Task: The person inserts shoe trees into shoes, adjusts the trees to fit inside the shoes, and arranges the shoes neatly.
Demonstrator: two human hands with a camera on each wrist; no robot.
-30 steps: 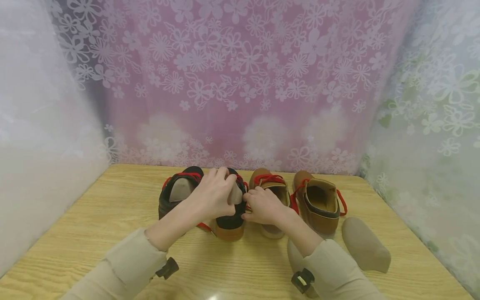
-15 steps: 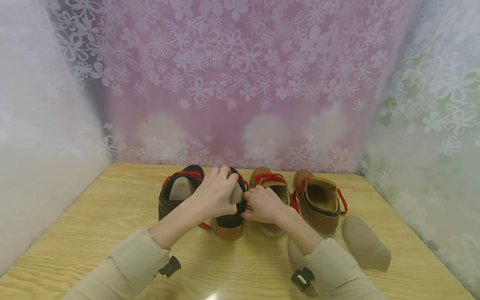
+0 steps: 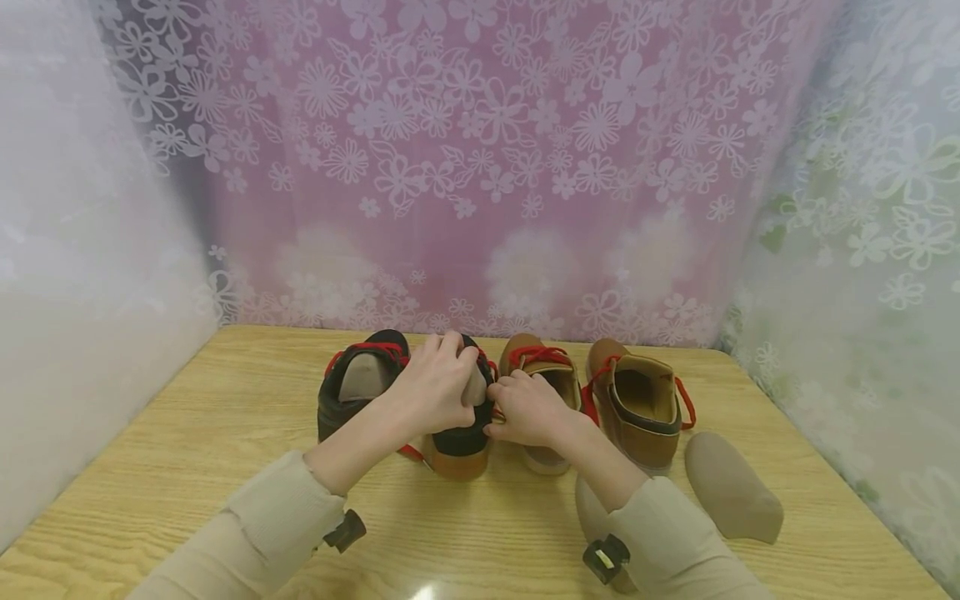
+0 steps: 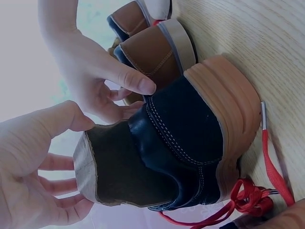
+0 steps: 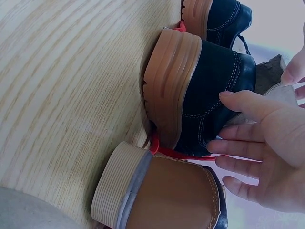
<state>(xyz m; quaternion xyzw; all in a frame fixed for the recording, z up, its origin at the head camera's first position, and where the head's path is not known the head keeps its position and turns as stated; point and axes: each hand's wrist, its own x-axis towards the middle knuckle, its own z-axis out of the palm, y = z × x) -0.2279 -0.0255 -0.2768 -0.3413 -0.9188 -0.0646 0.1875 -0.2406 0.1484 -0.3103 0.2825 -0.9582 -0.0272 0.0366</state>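
Observation:
A black shoe (image 3: 459,446) with a tan sole stands upright on the table, and a hollow grey-beige shoe insert (image 4: 114,162) sticks up out of its opening. My left hand (image 3: 431,387) grips the raised end of that insert, thumb on one side and fingers on the other in the left wrist view. At the shoe's heel, my right hand (image 3: 532,410) holds the collar: its thumb lies on the back and its fingers run along the side in the right wrist view. The shoe's toe is mostly hidden behind my left hand in the head view.
Left of it stands another black shoe (image 3: 330,417) with an insert (image 3: 365,379) inside. Two brown shoes (image 3: 648,442) with red laces stand to the right. Loose inserts lie on the table: one at the right (image 3: 733,487), another (image 3: 592,508) partly under my right forearm.
My left forearm has shifted slightly to the right. Both hands, the shoe and the insert look almost the same as before.

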